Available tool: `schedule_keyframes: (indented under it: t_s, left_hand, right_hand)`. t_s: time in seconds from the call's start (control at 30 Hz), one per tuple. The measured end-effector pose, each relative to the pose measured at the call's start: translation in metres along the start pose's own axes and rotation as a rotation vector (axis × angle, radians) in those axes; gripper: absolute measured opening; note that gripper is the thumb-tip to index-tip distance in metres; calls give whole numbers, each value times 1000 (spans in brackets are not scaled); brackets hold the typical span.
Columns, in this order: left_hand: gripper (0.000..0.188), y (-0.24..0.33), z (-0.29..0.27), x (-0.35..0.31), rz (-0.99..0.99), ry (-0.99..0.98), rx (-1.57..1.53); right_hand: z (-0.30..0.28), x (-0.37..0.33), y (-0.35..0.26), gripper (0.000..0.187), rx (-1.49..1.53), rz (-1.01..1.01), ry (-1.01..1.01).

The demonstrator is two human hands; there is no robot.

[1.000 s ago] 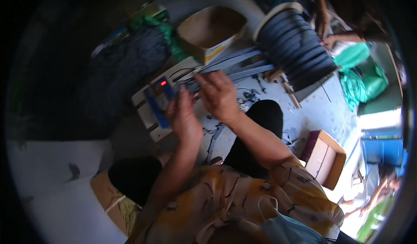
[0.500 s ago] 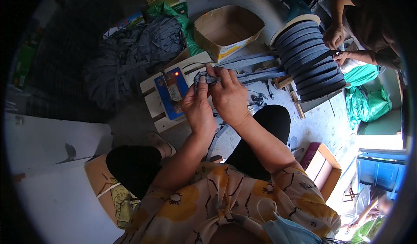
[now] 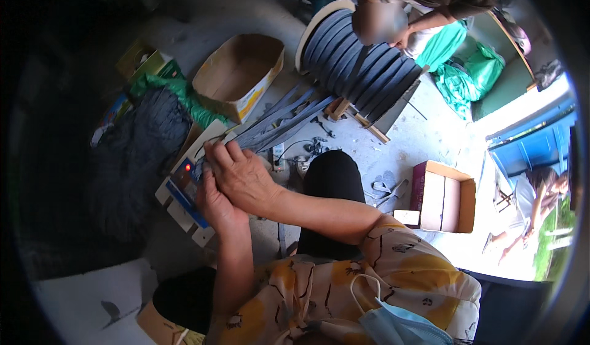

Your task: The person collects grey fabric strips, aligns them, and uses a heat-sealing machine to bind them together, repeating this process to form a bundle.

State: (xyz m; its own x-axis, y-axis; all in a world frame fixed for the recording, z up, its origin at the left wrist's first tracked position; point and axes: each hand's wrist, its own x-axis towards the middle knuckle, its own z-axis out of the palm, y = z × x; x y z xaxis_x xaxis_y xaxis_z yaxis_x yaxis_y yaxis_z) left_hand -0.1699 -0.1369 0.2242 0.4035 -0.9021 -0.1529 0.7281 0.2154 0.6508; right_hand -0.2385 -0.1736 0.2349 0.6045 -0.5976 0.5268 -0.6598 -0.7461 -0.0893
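Note:
My left hand (image 3: 219,202) and my right hand (image 3: 247,176) are close together, the right overlapping the left. Both have curled fingers closed on grey fabric strips (image 3: 270,135), mostly hidden within the grip. From my right hand the strips stretch back toward a large spool (image 3: 353,53) wound with dark grey band. Just beyond and left of my hands is a small white device with a blue panel (image 3: 180,196) and a lit red light.
A heap of grey strips (image 3: 138,154) lies at left. Behind the device stands an open cardboard box (image 3: 236,81). A co-worker's hand (image 3: 402,38) is at the spool. Another box (image 3: 444,197) sits on the floor at right, and a power strip (image 3: 278,156) lies near my knee.
The view has swung to the right, so the surroundings sit farther left. My hands stay together on the strips, with the right now covering more of the left.

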Motion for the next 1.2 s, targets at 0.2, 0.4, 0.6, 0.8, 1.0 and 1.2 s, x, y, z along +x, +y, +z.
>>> schedule_keyframes:
  t_s: [0.2,0.4,0.6,0.8,1.0,1.2]
  left_hand:
    - [32,1,-12,7,69,171,82]
    - [29,5,-2,4,84,199,85]
    - [32,10,7,0,41,227,48]
    - [51,6,-4,1,-23,198,155]
    - [30,4,-12,-1,-49,198,77]
    - [27,5,-11,-7,-134,198,-22]
  right_hand:
    - [-15,-16,59,61,518,128,279]
    - [-29,-21,269,58,130,794,824]
    - [-10,-18,326,21,272,820,747]
    - [-13,-30,260,17,645,816,714]
    - [-7,-35,164,7,579,480,480]
    - [-12,-14,70,27,430,78,332]
